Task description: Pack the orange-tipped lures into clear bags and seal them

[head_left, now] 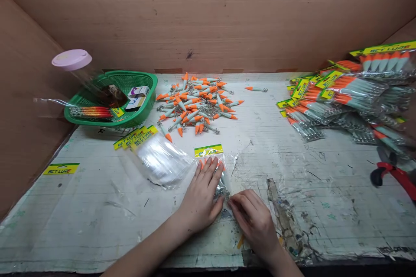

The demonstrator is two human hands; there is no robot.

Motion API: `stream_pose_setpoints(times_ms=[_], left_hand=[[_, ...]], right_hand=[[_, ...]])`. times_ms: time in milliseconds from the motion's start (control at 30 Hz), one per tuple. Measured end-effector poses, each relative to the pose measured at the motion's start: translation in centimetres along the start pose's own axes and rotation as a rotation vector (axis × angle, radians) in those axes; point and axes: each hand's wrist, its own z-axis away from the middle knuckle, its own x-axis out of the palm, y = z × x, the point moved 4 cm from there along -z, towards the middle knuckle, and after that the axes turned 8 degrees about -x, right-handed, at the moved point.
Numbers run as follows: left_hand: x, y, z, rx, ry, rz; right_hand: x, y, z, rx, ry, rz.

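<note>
A clear plastic bag of fishing lures (222, 181) with a yellow and green header lies on the worktable in front of me. My left hand (203, 194) rests flat over it, fingers stretched out toward the header. Orange tips and pale bodies of lures show around those fingers, with hooks at the near end. At the bag's lower right corner, my right hand (251, 216) has its thumb and fingers pinched together on the bag's edge. Just left lies a stack of flat clear bags (162, 160) with the same headers. Behind is a pile of loose orange-tipped lures (198, 104).
A green basket (151, 91) at the back left holds a pink-lidded container (72, 59) and red lures. Filled lure packs (338, 99) are heaped at the back right, near red-handled pliers (394, 175). One flat bag (61, 169) lies far left; a single lure (256, 89) lies apart.
</note>
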Motion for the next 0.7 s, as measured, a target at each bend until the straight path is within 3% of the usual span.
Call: stream_pose_setpoints(times_ms=[367, 700], left_hand=[[0.49, -0.24, 0.01, -0.002, 0.081, -0.069], [0.88, 0.24, -0.14, -0.018, 0.183, -0.086]], right_hand=[[-0.01, 0.59, -0.17, 0.015, -0.043, -0.054], [0.22, 0.00, -0.09, -0.073, 0.053, 0.052]])
